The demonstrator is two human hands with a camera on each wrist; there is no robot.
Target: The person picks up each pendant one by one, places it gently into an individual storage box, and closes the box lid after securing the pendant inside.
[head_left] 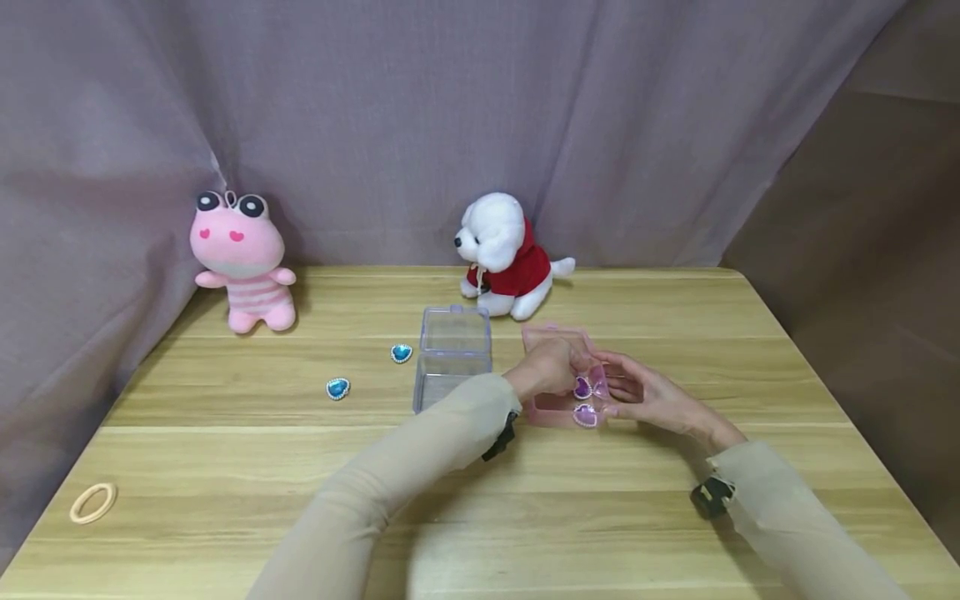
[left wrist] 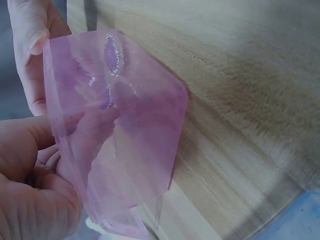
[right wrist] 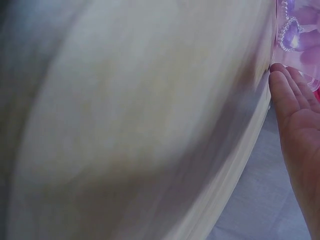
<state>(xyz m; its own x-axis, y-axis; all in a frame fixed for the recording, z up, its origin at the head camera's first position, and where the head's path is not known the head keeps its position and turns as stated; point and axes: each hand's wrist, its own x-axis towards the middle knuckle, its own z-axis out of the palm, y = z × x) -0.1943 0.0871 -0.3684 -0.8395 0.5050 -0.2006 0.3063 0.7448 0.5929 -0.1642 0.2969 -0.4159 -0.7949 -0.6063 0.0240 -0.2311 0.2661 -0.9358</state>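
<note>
A translucent pink box (head_left: 551, 415) stands with its lid up on the table. My left hand (head_left: 551, 367) reaches down into it, its fingertips at a purple heart-shaped gem (head_left: 582, 387) with a beaded rim; they seem to pinch it, though the contact is partly hidden. Nearer me in the box lies another purple heart gem (head_left: 585, 415). Through the pink wall (left wrist: 145, 125) the left wrist view shows a finger inside. My right hand (head_left: 652, 396) holds the box's right end, thumb at the near side and fingers farther back; its fingers (right wrist: 287, 95) look fairly straight.
Left of the pink box stands an open clear grey box (head_left: 455, 354). Two blue heart gems (head_left: 401, 353) lie beyond its left side. A beige ring (head_left: 93, 503) is at the left front. Behind sit a white toy dog (head_left: 498, 242) and a pink plush toy (head_left: 243, 258).
</note>
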